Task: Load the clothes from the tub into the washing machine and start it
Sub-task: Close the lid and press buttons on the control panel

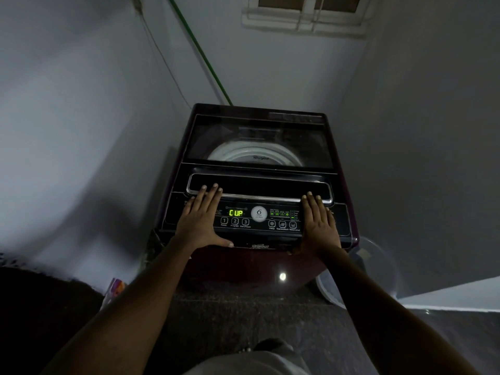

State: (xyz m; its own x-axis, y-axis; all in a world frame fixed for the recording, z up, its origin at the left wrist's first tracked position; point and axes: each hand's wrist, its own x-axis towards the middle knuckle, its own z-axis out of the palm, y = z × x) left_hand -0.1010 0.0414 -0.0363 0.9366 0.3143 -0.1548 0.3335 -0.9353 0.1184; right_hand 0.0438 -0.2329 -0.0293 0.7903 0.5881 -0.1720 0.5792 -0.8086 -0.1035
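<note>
A dark maroon top-loading washing machine (259, 147) stands in a corner, its glass lid down, with the white drum rim visible through it. Its control panel (257, 219) is lit, and the green display (236, 213) reads "CUP". My left hand (201, 216) lies flat on the left end of the panel, fingertips touching the lid's chrome handle (259, 197). On the right end rests my right hand (319, 223), fingers straight, also reaching the handle. A translucent tub (378, 272) sits on the floor to the machine's right; no clothes show in it.
Grey walls close in on the left, back and right. A green hose (203, 55) runs down the back wall to the machine. A colourful packet (115, 289) lies on the floor at the left. A window (308, 14) is high on the back wall.
</note>
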